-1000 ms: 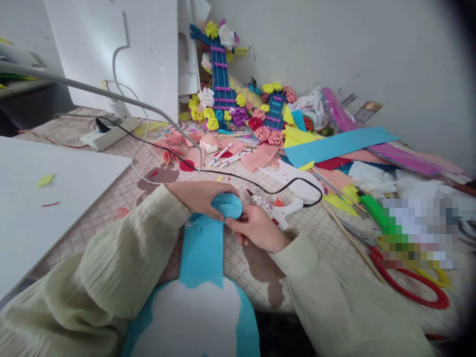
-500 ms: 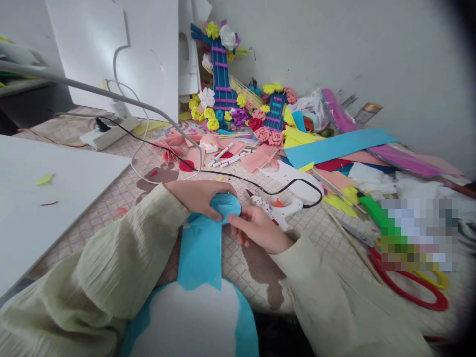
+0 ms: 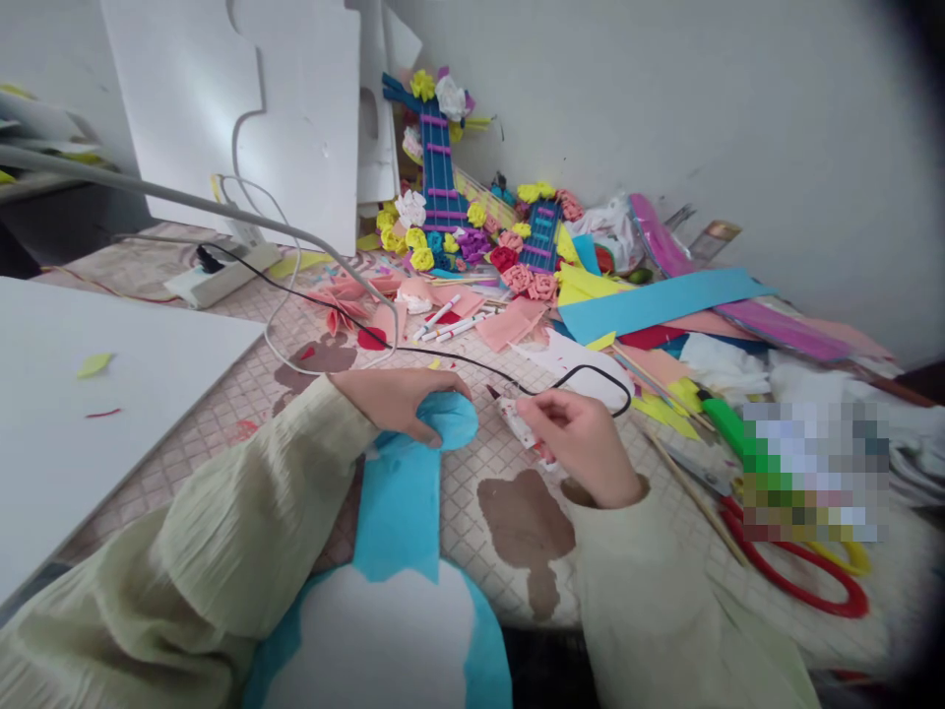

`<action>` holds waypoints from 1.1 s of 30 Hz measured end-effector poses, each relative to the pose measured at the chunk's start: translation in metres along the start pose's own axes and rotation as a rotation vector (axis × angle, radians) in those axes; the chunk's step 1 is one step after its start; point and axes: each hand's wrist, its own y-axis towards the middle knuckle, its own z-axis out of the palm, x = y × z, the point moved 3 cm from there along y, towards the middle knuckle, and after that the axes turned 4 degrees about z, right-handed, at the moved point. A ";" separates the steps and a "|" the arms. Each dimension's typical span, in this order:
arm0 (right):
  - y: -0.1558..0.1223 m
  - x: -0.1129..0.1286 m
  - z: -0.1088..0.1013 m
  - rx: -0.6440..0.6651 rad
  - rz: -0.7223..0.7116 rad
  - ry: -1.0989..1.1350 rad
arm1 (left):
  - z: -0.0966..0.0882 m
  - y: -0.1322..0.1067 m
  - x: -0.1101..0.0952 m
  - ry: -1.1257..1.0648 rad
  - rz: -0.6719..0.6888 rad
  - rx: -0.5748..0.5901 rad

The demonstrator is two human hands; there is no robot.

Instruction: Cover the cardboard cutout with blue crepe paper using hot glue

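Blue paper (image 3: 403, 492) runs up the middle of the frame from the white foam shape (image 3: 399, 630) at the bottom edge. My left hand (image 3: 395, 399) grips its rounded top end, fingers pressed together over it and thumb pinching from below. Right of centre, my right hand (image 3: 583, 443) is curled around the glue gun (image 3: 517, 421), low over the floor mat (image 3: 221, 433), its nozzle pointing toward the paper. I judge the left hand should press firmly and evenly so the paper lies snug, with its fingertips clear of the nozzle. The gun's black cord (image 3: 591, 372) loops just above my right hand and trails toward the power strip (image 3: 221, 274) at upper left; it wants slack. Red scissors (image 3: 797, 581) lie at lower right, with markers (image 3: 450, 320) and paper flowers (image 3: 472, 236) above centre.
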 end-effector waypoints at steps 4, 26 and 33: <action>-0.010 -0.016 -0.011 -0.161 -0.129 -0.450 | -0.001 -0.001 -0.001 -0.011 0.022 -0.014; 0.003 -0.048 -0.042 0.203 -0.475 -0.882 | -0.021 -0.005 0.044 -0.226 -0.134 -0.334; -0.026 -0.034 -0.092 -0.121 -0.561 -0.514 | -0.010 0.001 0.038 -0.265 -0.038 -0.288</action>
